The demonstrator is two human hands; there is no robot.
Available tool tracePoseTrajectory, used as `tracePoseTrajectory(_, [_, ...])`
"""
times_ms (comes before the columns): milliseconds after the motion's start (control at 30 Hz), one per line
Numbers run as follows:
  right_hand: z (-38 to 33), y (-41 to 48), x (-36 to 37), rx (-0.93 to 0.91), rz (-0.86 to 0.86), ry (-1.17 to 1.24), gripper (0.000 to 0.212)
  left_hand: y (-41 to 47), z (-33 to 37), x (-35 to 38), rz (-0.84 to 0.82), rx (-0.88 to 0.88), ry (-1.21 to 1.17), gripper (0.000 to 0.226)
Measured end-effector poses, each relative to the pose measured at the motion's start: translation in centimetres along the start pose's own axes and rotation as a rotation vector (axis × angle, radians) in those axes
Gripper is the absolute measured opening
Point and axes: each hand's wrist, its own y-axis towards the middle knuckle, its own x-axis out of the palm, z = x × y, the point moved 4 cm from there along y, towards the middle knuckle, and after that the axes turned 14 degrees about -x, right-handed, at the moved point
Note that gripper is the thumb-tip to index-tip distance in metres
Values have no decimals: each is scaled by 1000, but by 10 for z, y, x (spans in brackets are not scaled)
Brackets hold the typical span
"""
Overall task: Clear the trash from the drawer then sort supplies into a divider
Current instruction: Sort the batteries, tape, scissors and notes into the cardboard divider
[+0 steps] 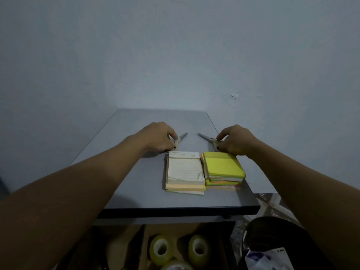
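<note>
I see a plain blue-grey wall [175,55] beyond the left hand [157,136] and right hand [236,140], a grey desk [146,199] beneath them; dim light.

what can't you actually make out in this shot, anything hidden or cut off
All in the head view:
- Handles of the left grey metal scissors: under the left hand.
- Handles of the right grey metal scissors: under the right hand.
- Header print on the white lined notepad: too small, blurred.
- Third clear tape roll: cut by the bottom edge.
</note>
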Motion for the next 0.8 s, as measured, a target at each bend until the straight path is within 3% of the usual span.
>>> tracePoseTrajectory(233, [3, -2, -8, -33, 4, -54, 38, -13, -11, -14, 47, 4, 48, 35])
tracePoseTrajectory(567, [-33, -36, -58, -129, 213, 95, 17, -78, -44, -75, 153, -43, -273, 25])
tracePoseTrajectory(800, [-79, -91, -71, -191, 238, 237, 23, -163, -72, -97, 207, -49, -392, 24])
